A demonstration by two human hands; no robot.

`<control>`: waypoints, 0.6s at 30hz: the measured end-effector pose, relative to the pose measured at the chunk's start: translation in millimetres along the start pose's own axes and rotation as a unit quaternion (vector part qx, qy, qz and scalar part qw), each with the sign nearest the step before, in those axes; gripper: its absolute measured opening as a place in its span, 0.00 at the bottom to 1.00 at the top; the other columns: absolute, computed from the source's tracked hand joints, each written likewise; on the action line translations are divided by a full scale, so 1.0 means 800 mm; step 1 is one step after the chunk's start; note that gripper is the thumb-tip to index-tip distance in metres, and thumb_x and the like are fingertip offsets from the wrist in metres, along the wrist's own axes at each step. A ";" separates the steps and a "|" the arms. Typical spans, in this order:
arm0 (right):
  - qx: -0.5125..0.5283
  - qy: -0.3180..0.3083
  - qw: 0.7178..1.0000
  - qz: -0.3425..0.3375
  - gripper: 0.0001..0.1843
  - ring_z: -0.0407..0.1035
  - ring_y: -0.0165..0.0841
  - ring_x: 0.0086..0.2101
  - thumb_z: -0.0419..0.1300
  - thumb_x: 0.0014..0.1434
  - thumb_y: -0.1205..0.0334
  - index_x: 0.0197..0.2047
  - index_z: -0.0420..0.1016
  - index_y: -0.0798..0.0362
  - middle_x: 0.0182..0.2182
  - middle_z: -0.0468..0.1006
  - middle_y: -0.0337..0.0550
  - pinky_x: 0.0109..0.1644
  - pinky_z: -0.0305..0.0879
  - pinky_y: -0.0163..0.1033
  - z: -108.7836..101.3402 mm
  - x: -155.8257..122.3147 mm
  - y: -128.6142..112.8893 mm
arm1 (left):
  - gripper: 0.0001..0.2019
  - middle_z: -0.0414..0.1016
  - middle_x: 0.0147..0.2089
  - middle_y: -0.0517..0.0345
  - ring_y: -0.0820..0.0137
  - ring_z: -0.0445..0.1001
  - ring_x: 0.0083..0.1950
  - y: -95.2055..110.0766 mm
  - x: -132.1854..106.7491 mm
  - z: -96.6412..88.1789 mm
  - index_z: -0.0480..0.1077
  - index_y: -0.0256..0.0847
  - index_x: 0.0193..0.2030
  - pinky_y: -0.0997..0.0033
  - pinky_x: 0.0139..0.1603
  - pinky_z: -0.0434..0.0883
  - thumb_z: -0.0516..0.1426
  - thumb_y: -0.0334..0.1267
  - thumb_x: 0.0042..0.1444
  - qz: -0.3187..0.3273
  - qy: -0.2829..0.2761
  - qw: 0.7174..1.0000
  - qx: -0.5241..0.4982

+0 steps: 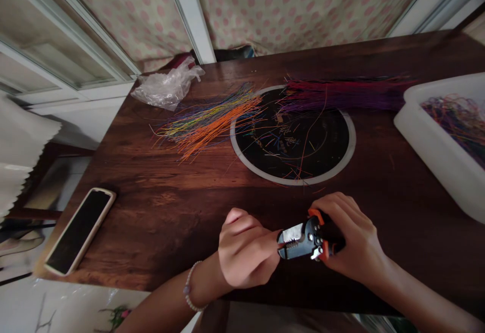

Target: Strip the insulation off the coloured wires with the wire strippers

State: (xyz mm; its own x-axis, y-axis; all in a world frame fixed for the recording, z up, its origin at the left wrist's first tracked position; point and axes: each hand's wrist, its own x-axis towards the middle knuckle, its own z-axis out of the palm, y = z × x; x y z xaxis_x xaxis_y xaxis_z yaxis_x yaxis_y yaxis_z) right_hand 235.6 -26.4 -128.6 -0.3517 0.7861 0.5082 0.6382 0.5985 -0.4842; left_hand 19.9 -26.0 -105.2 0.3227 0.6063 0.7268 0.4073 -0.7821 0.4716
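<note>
My right hand [352,234] grips a wire stripper [301,239] by its orange handles, with the dark notched jaws turned left. Right at the jaw tips is my left hand [248,249], its fingers curled closed and a beaded bracelet on the wrist. Whatever those fingers pinch is hidden behind them. Beyond the hands lies a loose bundle of orange, yellow and blue wires [212,121], partly over a round black plate [326,146] with a pale rim. A red and purple wire bundle [352,93] stretches across the plate's far edge.
A white plastic bin [435,141] full of tangled wires stands at the right. On the brown wooden table [170,222], a phone [81,232] lies near the left edge and a crumpled clear bag [166,85] at the back left. Short wire scraps [278,143] litter the black plate.
</note>
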 end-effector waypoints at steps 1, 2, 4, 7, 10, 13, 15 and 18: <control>0.000 0.001 1.000 0.000 0.14 0.66 0.35 0.32 0.55 0.49 0.71 0.42 0.66 0.55 0.31 0.72 0.43 0.35 0.62 0.41 0.000 0.000 0.000 | 0.09 0.76 0.24 0.62 0.74 0.66 0.22 0.000 0.000 0.000 0.69 0.37 0.36 0.68 0.28 0.62 0.55 0.21 0.52 0.001 0.003 1.000 0.000; 0.000 0.001 1.000 0.000 0.14 0.66 0.35 0.32 0.55 0.49 0.72 0.42 0.66 0.55 0.31 0.72 0.43 0.35 0.62 0.41 0.000 0.000 0.000 | 0.09 0.76 0.23 0.62 0.74 0.66 0.22 0.000 0.000 0.000 0.69 0.37 0.36 0.68 0.28 0.62 0.55 0.20 0.51 0.002 0.006 1.000 0.000; 0.001 0.002 1.000 0.000 0.14 0.66 0.35 0.32 0.55 0.49 0.72 0.42 0.66 0.55 0.31 0.72 0.43 0.36 0.62 0.41 -0.001 0.000 0.000 | 0.09 0.76 0.23 0.63 0.74 0.66 0.22 -0.001 0.000 0.001 0.69 0.37 0.36 0.68 0.27 0.62 0.55 0.20 0.51 0.003 0.010 1.000 0.001; 0.000 0.001 1.000 0.002 0.14 0.65 0.34 0.32 0.55 0.49 0.72 0.42 0.66 0.56 0.31 0.72 0.43 0.36 0.61 0.41 -0.001 0.000 0.000 | 0.10 0.75 0.23 0.63 0.74 0.65 0.22 -0.001 0.001 0.002 0.69 0.38 0.35 0.68 0.27 0.62 0.55 0.20 0.50 0.003 0.014 1.000 0.003; -0.003 0.002 1.000 0.004 0.15 0.65 0.34 0.32 0.55 0.48 0.72 0.41 0.66 0.56 0.31 0.72 0.44 0.36 0.61 0.41 0.000 0.000 -0.001 | 0.10 0.75 0.23 0.64 0.74 0.65 0.22 0.000 0.000 0.002 0.69 0.38 0.36 0.68 0.27 0.62 0.55 0.20 0.50 0.001 0.011 1.000 0.002; -0.002 0.002 1.000 0.001 0.15 0.66 0.35 0.32 0.55 0.48 0.72 0.42 0.66 0.56 0.32 0.72 0.44 0.36 0.61 0.41 0.000 -0.001 -0.001 | 0.10 0.76 0.24 0.63 0.74 0.65 0.23 0.001 -0.001 0.002 0.69 0.38 0.35 0.68 0.28 0.62 0.55 0.20 0.50 0.003 0.001 1.000 0.000; -0.004 0.002 1.000 -0.003 0.14 0.66 0.35 0.32 0.55 0.49 0.71 0.42 0.66 0.56 0.32 0.72 0.44 0.36 0.62 0.41 0.000 -0.001 0.000 | 0.09 0.76 0.24 0.63 0.74 0.66 0.23 0.001 -0.002 0.001 0.69 0.38 0.35 0.68 0.28 0.62 0.55 0.21 0.51 0.006 -0.003 1.000 0.000; -0.006 0.001 1.000 -0.004 0.14 0.66 0.35 0.32 0.55 0.49 0.71 0.42 0.66 0.56 0.31 0.72 0.45 0.35 0.62 0.41 0.000 -0.001 0.000 | 0.09 0.76 0.24 0.63 0.74 0.66 0.23 0.001 -0.002 -0.001 0.68 0.39 0.35 0.67 0.28 0.63 0.55 0.21 0.51 0.004 -0.008 1.000 0.001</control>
State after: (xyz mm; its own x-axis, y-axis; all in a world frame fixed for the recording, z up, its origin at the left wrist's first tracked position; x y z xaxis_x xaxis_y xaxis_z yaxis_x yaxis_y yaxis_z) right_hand 235.8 -27.1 -128.5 -0.3549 0.7816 0.5129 0.6433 0.6023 -0.4727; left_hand 19.1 -27.8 -106.0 0.3399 0.6020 0.7226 0.4065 -0.7869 0.4643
